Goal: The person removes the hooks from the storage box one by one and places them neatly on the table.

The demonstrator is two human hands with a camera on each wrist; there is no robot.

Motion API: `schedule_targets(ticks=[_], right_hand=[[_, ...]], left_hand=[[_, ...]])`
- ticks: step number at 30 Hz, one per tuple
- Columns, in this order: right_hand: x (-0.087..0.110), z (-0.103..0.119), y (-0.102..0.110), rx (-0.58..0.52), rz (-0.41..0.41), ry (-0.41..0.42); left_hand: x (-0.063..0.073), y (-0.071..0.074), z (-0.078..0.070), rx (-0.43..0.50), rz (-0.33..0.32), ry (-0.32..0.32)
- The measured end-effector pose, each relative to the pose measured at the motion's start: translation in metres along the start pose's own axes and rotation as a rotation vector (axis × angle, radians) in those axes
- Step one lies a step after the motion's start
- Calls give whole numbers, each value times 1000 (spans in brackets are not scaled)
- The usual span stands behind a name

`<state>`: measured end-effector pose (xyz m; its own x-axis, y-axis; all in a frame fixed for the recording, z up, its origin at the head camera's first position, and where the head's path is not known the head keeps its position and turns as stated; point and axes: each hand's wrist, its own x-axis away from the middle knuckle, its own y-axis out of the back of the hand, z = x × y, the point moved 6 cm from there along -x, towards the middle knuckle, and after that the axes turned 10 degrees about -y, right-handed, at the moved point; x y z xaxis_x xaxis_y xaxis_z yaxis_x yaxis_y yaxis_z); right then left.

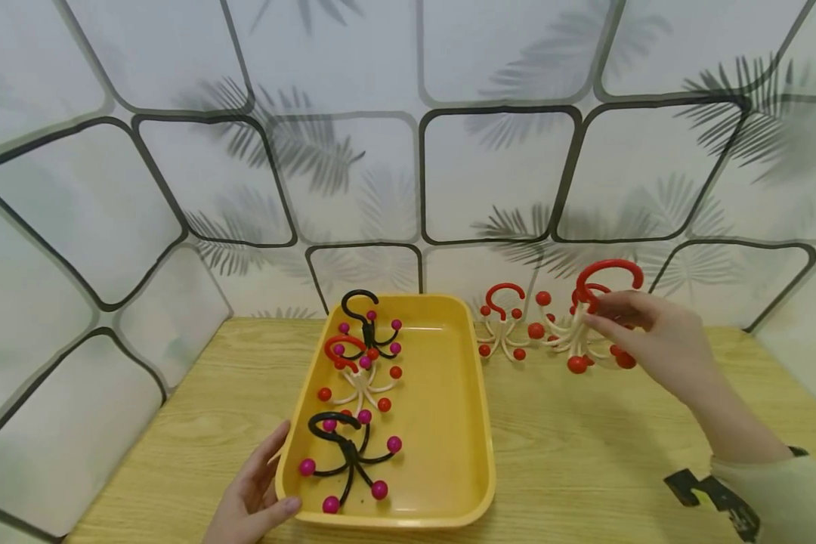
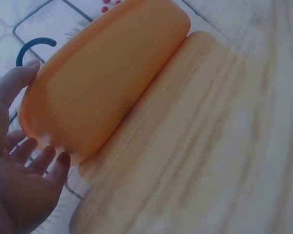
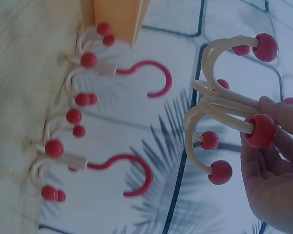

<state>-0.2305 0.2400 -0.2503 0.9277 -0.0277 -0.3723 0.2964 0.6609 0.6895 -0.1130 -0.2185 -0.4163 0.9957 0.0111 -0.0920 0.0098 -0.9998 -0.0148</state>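
My right hand (image 1: 663, 344) holds a claw-shaped hook hanger (image 1: 610, 264) by the base of its red hook, above the table at the right. Its white curved arms end in red balls (image 3: 266, 47). At the front left corner of a yellow tray (image 1: 442, 431), my left hand (image 1: 248, 495) grips the edge, thumb at the rim and fingers around the outside. Inside the tray, along its left side, lie a black hanger with pink balls (image 1: 350, 453), a white hanger with a red hook (image 1: 360, 381) and another black hanger (image 1: 369, 332) at the back.
Two more white hangers with red hooks stand by the wall: one hanger (image 1: 502, 329) right beside the tray, the other (image 3: 71, 158) partly behind the held one in the head view. A patterned wall (image 1: 353, 189) borders the wooden table (image 1: 177, 453) at back and left.
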Motion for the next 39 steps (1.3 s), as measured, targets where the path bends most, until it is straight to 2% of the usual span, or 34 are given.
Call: schedule_targets(ticks=[6,10,18,21,29,36,39], right_hand=[[-6,-31,32,81,-53,-85],[-11,-54,45,109,-77,-145],[-23,-114,53,128,-55,-333],[-26,-134,51,83,-44,-375],[-37,-171,41,-37,-22,-387],[-41,-185,31,90,-27,-345],[-41,-191,26,106,-16,-348]], left_hand=[[1,0,0,10,5,-22],[0,0,1,28,17,-47],[0,2,4,40,34,-44],[1,2,4,52,38,-43],[1,2,4,28,29,-42],[0,2,3,30,41,-64],[0,2,3,32,44,-65]])
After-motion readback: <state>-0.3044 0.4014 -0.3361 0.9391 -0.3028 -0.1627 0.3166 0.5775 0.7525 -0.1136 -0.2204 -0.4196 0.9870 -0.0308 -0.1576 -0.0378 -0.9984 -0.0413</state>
